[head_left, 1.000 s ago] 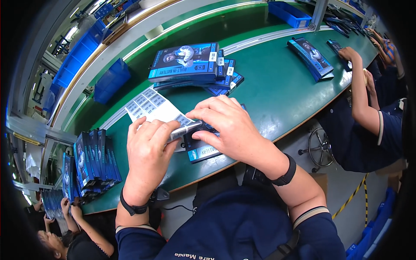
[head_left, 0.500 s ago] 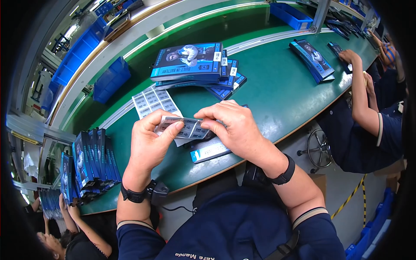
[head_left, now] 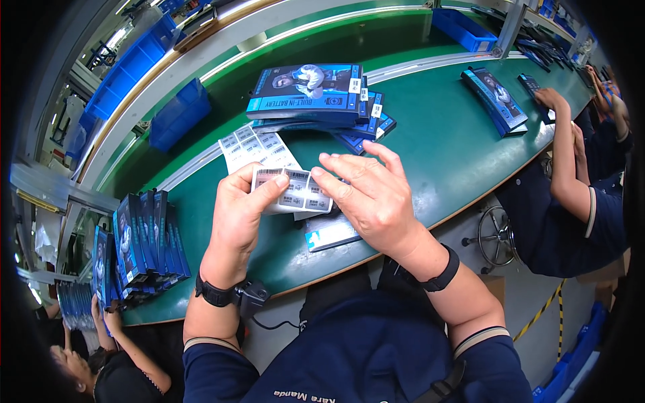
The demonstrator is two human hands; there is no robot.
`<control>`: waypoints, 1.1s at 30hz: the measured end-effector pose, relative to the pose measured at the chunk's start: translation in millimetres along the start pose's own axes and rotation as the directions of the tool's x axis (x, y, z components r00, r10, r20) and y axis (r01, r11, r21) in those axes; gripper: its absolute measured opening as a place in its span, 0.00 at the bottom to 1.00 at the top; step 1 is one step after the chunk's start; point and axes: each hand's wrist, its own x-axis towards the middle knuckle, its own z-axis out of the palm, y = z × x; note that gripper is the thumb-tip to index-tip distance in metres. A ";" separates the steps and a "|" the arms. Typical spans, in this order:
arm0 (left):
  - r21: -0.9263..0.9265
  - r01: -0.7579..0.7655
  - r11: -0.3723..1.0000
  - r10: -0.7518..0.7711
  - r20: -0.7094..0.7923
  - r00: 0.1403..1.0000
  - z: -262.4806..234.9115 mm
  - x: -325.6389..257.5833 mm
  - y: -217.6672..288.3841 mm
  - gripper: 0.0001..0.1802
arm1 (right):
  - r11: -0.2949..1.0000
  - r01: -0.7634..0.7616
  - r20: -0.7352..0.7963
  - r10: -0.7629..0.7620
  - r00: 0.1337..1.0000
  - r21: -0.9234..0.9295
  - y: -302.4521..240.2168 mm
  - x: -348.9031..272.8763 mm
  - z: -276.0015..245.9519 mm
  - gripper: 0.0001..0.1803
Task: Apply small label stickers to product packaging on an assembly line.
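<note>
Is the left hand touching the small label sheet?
Touching: the head view shows the left hand gripping the small label sheet, thumb lying over its printed face.

A small label sheet [head_left: 297, 193], pale and shiny, bears rows of rectangular labels with dark barcodes and fine print; it is held raised and tilted, slightly bowed, printed face showing. Beyond the small label sheet, a larger label sheet [head_left: 263, 149] lies flat, white with grey-printed labels. A flat blue box [head_left: 330, 234] lies below and right of the small label sheet, mostly hidden.
</note>
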 end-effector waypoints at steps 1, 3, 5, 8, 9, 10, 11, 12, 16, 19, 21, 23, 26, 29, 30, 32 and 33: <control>0.014 0.007 1.000 -0.007 -0.009 1.000 -0.1 0.5 -0.8 0.10 | 1.000 -0.003 0.012 0.003 1.000 -0.006 0.3 -0.3 -1.9 0.14; -0.086 0.049 0.995 -0.047 0.016 0.999 0.3 1.0 -2.2 0.09 | 0.999 0.012 0.025 -0.010 1.000 -0.049 0.9 0.2 -4.5 0.14; -0.068 0.058 0.996 -0.059 0.000 0.998 1.3 2.3 -3.5 0.10 | 1.000 -0.015 0.002 0.015 1.000 0.015 1.8 1.5 -5.5 0.13; -0.033 0.025 0.999 -0.026 -0.016 1.000 5.1 2.0 -7.2 0.09 | 0.966 -0.165 -0.015 0.171 0.985 0.198 1.7 2.1 -6.8 0.10; -0.012 -0.014 1.000 0.013 -0.020 1.000 6.6 1.5 -8.5 0.08 | 0.908 -0.275 -0.005 0.292 0.956 0.316 1.4 2.2 -7.2 0.10; 0.006 -0.006 1.000 0.006 -0.035 0.999 7.5 0.8 -9.3 0.08 | 0.850 -0.305 -0.039 0.355 0.934 0.429 1.6 3.0 -6.7 0.07; 0.047 -0.041 0.998 0.043 -0.037 0.998 8.6 -0.1 -10.0 0.07 | 0.847 -0.320 -0.021 0.363 0.932 0.425 1.1 3.4 -7.1 0.07; 0.087 -0.076 0.993 0.080 -0.036 0.996 9.4 -0.9 -10.4 0.07 | 0.779 -0.366 -0.057 0.454 0.889 0.509 0.8 4.4 -7.2 0.07; 0.280 -0.172 0.944 0.194 -0.052 0.980 15.3 -4.4 -12.1 0.08 | 0.714 -0.385 -0.071 0.518 0.853 0.584 -1.4 9.6 -9.2 0.17; 0.310 -0.160 0.937 0.177 -0.028 0.984 20.2 -8.1 -13.1 0.08 | 0.783 -0.331 0.022 0.377 0.926 0.527 -5.5 12.7 -5.0 0.32; 0.327 -0.185 0.927 0.201 -0.017 0.979 22.0 -9.1 -13.5 0.08 | 0.946 -0.123 -0.057 0.147 0.988 0.300 -5.9 15.0 4.0 0.34; 0.346 -0.209 0.915 0.219 0.010 0.976 21.7 -9.2 -12.9 0.08 | 0.975 -0.079 -0.082 0.097 0.992 0.206 -6.9 13.0 9.3 0.32; 0.204 -0.146 0.968 0.151 -0.007 0.989 19.9 -8.0 -11.6 0.07 | 0.986 -0.014 -0.112 0.033 0.993 0.166 -5.8 8.3 11.7 0.29; 0.194 -0.136 0.972 0.135 0.020 0.991 19.6 -7.6 -11.6 0.07 | 0.984 -0.002 -0.122 0.024 0.992 0.177 -5.7 6.0 10.1 0.26; 0.192 -0.136 0.972 0.135 0.020 0.991 20.1 -7.6 -12.2 0.07 | 0.985 -0.005 -0.112 0.025 0.993 0.172 -5.7 6.1 8.9 0.25; 0.085 -0.111 0.990 0.109 0.023 0.994 21.3 -7.6 -14.2 0.08 | 0.986 -0.007 -0.102 0.024 0.994 0.168 -6.5 6.8 6.4 0.24; 0.091 -0.109 0.990 0.108 0.024 0.994 21.3 -7.6 -15.1 0.08 | 0.983 -0.018 -0.085 0.034 0.996 0.180 -7.3 6.9 4.4 0.24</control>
